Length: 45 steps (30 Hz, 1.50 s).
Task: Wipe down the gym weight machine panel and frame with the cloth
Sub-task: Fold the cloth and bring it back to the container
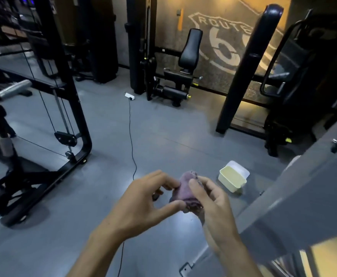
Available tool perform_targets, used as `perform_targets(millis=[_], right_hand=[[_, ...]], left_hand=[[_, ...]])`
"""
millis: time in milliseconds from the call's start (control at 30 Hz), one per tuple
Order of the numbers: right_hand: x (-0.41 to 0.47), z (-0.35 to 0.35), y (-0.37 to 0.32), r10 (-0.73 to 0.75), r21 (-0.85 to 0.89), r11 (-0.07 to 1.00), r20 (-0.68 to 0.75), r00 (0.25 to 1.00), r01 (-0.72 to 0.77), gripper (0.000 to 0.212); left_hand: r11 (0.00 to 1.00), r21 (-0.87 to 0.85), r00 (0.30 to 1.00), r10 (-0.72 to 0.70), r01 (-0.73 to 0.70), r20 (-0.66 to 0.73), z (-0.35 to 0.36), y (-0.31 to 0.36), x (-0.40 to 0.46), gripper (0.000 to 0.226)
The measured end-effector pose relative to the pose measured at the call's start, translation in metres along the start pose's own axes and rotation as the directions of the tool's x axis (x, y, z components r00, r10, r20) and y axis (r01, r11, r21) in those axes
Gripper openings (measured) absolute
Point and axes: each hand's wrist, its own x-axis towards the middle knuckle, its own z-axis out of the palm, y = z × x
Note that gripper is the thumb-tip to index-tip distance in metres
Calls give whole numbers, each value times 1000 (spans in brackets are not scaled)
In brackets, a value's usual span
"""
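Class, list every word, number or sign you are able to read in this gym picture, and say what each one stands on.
"ROUTE": painted in pale letters inside the shield sign on the back wall.
"6": large pale numeral under it on the same sign; a dark post hides whatever follows.
No writing shows on the cloth, the tub or the grey panel.
Small marks on the machines are too blurred to read.

Grey gym floor [163, 136], Route 66 wall mural [221, 41], black padded seat [190, 48], warm amber lighting
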Motion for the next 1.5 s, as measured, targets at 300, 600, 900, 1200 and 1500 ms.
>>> perform_targets(millis=[300,600,900,1200,1500], right_hand=[[108,7,33,5,-62,998,99,995,2,33],[255,14,42,102,61,993,29,994,-104,15],[380,-41,37,121,9,993,-139,983,-121,36],[525,-89,0,95,3,995,-424,901,-103,39],[595,-172,-16,134,127,989,-593,794,-72,36]], left_hand=[[954,-210,976,-201,214,78,-24,-89,83,9],[944,-145,950,-274,295,152,-42,-183,213,22],[809,-457,929,-309,369,204,-8,-236,378,25],[680,-542,821,-158,493,548,68,-289,558,20],[684,-496,697,-25,534,716,168,-320,676,14]])
